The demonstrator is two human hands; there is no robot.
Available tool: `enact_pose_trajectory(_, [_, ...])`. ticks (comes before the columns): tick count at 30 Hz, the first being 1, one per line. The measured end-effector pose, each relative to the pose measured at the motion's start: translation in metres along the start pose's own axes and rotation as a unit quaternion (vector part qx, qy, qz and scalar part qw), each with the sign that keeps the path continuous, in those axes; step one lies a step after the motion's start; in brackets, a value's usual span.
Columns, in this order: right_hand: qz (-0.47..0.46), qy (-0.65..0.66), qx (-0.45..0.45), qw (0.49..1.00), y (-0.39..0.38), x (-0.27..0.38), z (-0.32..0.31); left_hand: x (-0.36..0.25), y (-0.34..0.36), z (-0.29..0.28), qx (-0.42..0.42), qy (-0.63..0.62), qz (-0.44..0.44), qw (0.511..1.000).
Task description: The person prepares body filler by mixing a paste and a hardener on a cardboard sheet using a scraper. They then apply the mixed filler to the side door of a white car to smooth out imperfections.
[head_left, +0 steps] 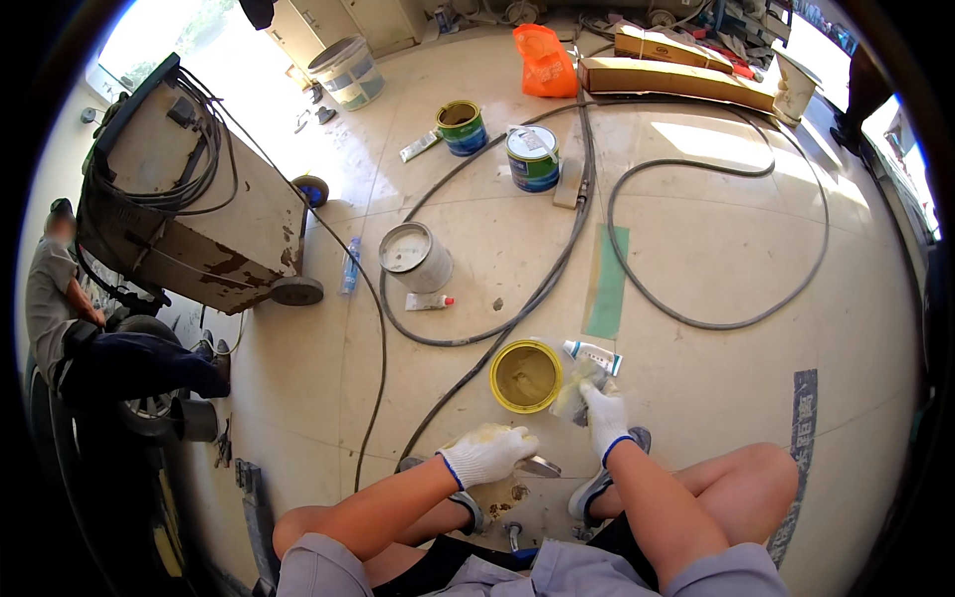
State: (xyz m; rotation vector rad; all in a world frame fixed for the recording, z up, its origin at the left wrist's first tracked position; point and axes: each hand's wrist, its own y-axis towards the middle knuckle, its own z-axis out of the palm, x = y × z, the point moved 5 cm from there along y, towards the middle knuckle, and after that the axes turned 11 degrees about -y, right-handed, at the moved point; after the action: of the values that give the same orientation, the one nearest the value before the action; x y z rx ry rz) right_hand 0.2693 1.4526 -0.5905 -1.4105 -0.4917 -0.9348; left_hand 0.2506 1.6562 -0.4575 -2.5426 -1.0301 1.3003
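Note:
My left hand (489,455), in a white knit glove with a blue cuff, is closed round a putty knife (542,467); only its flat pale blade shows beside my fingers. My right hand (607,413), gloved alike, grips a crumpled, translucent plastic sheet (570,399) smeared with yellowish stuff. Between and just beyond both hands stands an open yellow-rimmed can (525,378) with tan putty inside. A white and teal tube (595,356) lies on the floor right of the can, touching or very near the plastic sheet.
Black hoses (557,269) loop over the pale floor (696,398). Beyond stand a grey can (413,254), two blue-green cans (533,157) (463,127), and a small red-capped tube (428,301). A worn wheeled machine (199,214) and a seated person (75,318) are left; long cardboard boxes (676,82) lie far right.

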Motion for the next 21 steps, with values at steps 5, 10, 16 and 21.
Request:
enact_pose_trajectory(5, [0.073, -0.253, 0.091, 0.961, -0.05, -0.01, 0.03, 0.029, 0.002, 0.017, 0.012, -0.002, -0.02, 1.0])
enact_pose_trajectory(10, [-0.058, -0.506, -0.028, 0.86, -0.016, 0.063, 0.021, 0.054, 0.001, 0.02, 0.008, 0.013, -0.074, 0.997])
enact_pose_trajectory(16, [-0.166, -0.797, 0.122, 0.568, 0.001, 0.119, 0.102, 0.068, 0.031, 0.024, -0.008, 0.023, -0.097, 0.995])
enact_pose_trajectory(21, [-0.152, -0.842, 0.207, 0.475, 0.029, 0.08, 0.154, 0.072, 0.04, 0.022, -0.008, 0.016, -0.108, 0.994])
